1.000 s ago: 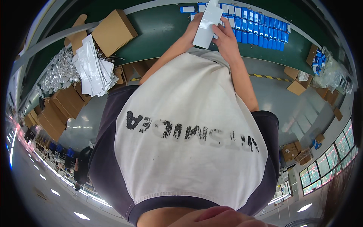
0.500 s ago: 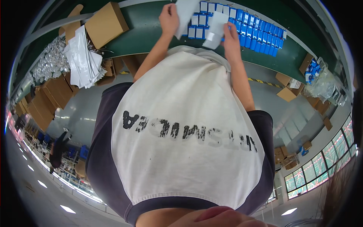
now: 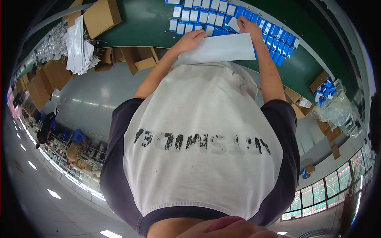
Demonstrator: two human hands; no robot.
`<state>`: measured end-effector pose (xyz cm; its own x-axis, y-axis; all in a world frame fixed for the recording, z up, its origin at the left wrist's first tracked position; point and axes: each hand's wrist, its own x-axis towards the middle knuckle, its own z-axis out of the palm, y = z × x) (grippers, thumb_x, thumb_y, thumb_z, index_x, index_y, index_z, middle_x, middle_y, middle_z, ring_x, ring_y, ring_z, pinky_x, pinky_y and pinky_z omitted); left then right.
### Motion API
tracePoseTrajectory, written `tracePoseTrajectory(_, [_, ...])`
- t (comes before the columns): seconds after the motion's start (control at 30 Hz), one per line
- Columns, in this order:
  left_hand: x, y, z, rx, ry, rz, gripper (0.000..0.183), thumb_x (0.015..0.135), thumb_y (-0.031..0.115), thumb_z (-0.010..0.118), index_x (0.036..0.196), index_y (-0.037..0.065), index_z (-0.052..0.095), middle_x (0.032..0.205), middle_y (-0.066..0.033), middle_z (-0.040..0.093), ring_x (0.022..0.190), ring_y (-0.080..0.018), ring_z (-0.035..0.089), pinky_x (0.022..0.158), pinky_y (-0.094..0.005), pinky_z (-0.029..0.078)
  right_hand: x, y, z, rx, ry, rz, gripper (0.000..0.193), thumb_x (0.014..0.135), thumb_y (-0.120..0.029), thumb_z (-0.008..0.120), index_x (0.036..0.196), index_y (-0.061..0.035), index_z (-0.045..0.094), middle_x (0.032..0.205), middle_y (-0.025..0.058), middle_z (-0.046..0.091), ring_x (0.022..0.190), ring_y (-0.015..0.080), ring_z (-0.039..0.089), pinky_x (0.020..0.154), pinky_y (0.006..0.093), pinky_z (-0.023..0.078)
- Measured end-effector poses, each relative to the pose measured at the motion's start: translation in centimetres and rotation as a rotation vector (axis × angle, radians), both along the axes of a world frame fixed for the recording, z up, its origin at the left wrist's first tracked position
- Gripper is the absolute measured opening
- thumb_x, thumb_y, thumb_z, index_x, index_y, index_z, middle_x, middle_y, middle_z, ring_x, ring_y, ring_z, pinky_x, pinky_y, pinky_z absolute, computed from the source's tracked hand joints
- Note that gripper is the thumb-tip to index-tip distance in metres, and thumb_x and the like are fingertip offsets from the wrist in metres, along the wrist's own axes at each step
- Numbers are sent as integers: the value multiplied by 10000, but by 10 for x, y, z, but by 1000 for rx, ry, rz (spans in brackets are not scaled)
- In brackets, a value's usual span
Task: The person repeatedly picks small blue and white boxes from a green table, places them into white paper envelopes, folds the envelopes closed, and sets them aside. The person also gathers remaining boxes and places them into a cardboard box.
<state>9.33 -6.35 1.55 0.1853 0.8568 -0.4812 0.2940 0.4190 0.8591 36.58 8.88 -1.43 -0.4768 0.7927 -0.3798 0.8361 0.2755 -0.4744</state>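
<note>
At the bench (image 3: 143, 23), left hand (image 3: 191, 40) pinches a white sheet (image 3: 223, 48), right hand (image 3: 249, 27) a label (image 3: 234, 24).

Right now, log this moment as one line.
left hand: holding long white sheet; right hand: at small white rectangular label, among blue rectangular packs; surface: green table; leftward: brown cardboard box

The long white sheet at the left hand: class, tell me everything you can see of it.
The long white sheet looks like smooth paper or thin film, slightly shiny, with straight edges and no visible marks. It is spread nearly flat, crosswise in front of the shirt, at the near side of the green bench. The left hand grips its upper left part, hiding that corner. Its right end reaches the right forearm; whether they touch is unclear.
</note>
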Motion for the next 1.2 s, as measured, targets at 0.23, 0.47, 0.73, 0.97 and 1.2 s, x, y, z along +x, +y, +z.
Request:
tracePoseTrajectory(0.23, [27, 5, -4, 213, 401, -447, 237, 958, 262, 597, 1177, 208, 669, 950, -136, 717, 798, -348, 693, 705, -471, 540, -24, 0, -6, 38, 98, 191, 180, 1012, -321, 507, 1053, -173, 601, 929, 122, 710, 879, 380, 685, 726, 498, 547])
tracePoseTrajectory(0.47, [38, 12, -21, 334, 661, -259, 531, 947, 216, 581, 1459, 274, 453, 936, -125, 721, 732, -335, 703, 625, -470, 575, -39, -9, -12, 131, 57, 225, 186, 1004, -308, 520, 1057, -159, 617, 952, 89, 717, 877, 343, 695, 714, 470, 574])
tracePoseTrajectory(0.73, [44, 33, -14, 183, 803, -470, 705, 931, 141, 551, 1566, 318, 301, 890, -127, 717, 779, -316, 722, 635, -443, 577, -51, -12, -11, 145, -49, 235, 246, 997, -359, 537, 1038, -139, 638, 961, 78, 723, 878, 326, 705, 722, 459, 584])
tracePoseTrajectory(0.97, [64, 36, -22, 289, 924, -392, 699, 867, 147, 619, 1517, 257, 385, 1288, -144, 585, 759, -319, 717, 633, -423, 592, -44, -12, 30, 84, -18, -115, 279, 975, -370, 587, 1061, -125, 688, 1005, 124, 710, 914, 359, 695, 768, 459, 568])
tracePoseTrajectory(1.2, [54, 21, -16, 488, 678, -397, 331, 907, 176, 580, 1237, 150, 589, 1217, -56, 618, 791, -316, 710, 645, -432, 583, -21, -28, 28, -69, 246, -2, 269, 975, -245, 598, 1230, -193, 663, 1040, 147, 665, 957, 370, 654, 816, 445, 531])
